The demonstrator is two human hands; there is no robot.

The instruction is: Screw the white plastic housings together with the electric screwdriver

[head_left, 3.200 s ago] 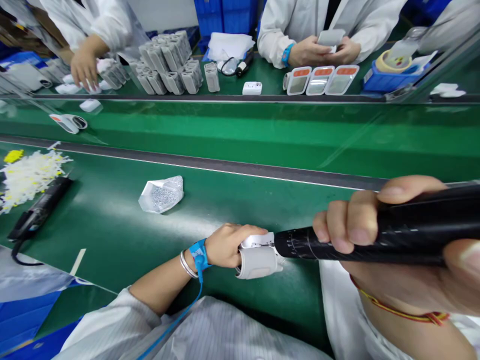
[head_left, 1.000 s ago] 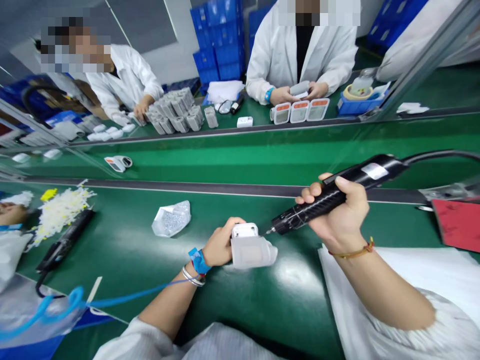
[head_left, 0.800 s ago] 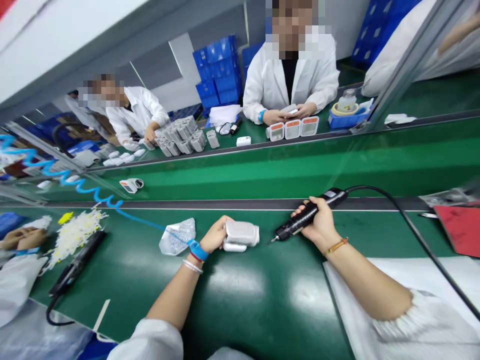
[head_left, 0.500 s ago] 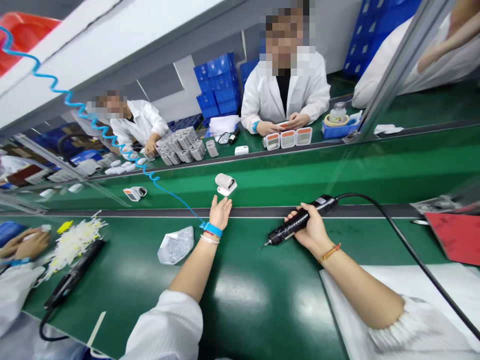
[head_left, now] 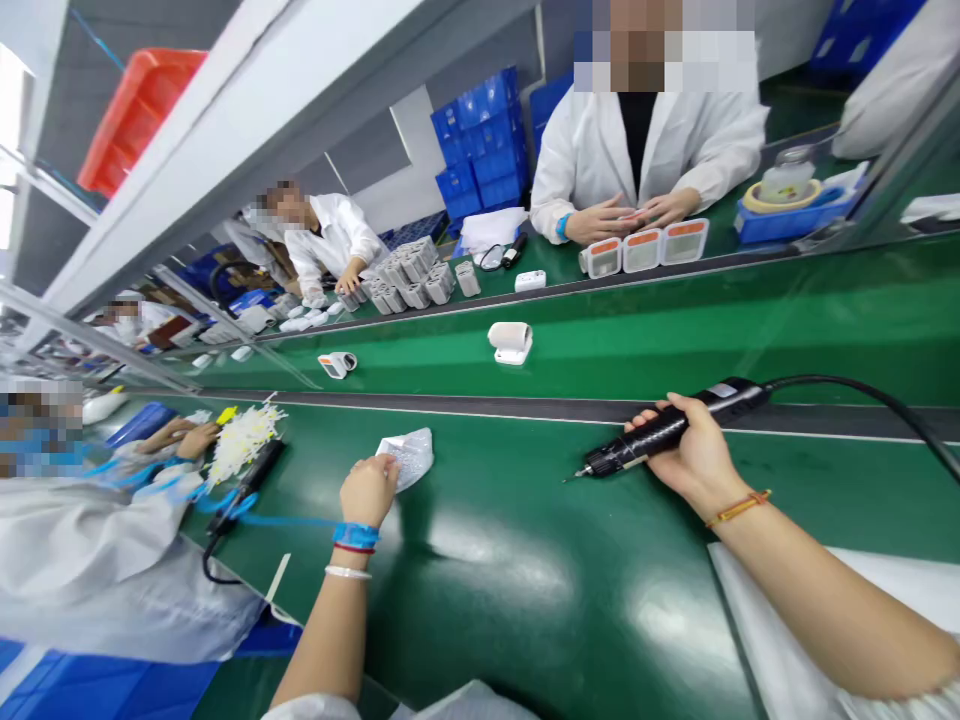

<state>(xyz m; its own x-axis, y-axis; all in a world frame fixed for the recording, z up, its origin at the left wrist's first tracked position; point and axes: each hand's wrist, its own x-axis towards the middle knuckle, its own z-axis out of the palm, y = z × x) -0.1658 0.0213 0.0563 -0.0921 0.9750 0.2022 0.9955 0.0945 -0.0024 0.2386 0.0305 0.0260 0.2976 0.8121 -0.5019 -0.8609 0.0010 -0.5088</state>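
My right hand [head_left: 694,445] is wrapped round a black electric screwdriver [head_left: 675,425], whose thin bit points left above the green work surface. My left hand [head_left: 369,490] is at the near left edge of a small clear plastic bag [head_left: 412,458] of tiny silvery pieces that look like screws. Its fingers are curled together with the tips over the bag, and what they pinch is hidden. Beyond both hands, a white device with a rounded top [head_left: 511,342] rests on the green strip.
A white-and-orange device [head_left: 337,364] lies farther left. A pile of white and yellow pieces [head_left: 246,440] and another black tool [head_left: 259,470] lie near a co-worker's hands [head_left: 184,438]. White sheeting [head_left: 750,620] is at right. The screwdriver's black cable [head_left: 862,390] runs right.
My left hand has moved from beside the white device, palm up and open, back and left to the bag, its fingers now curled. My right hand keeps holding the screwdriver. The view has shifted left.
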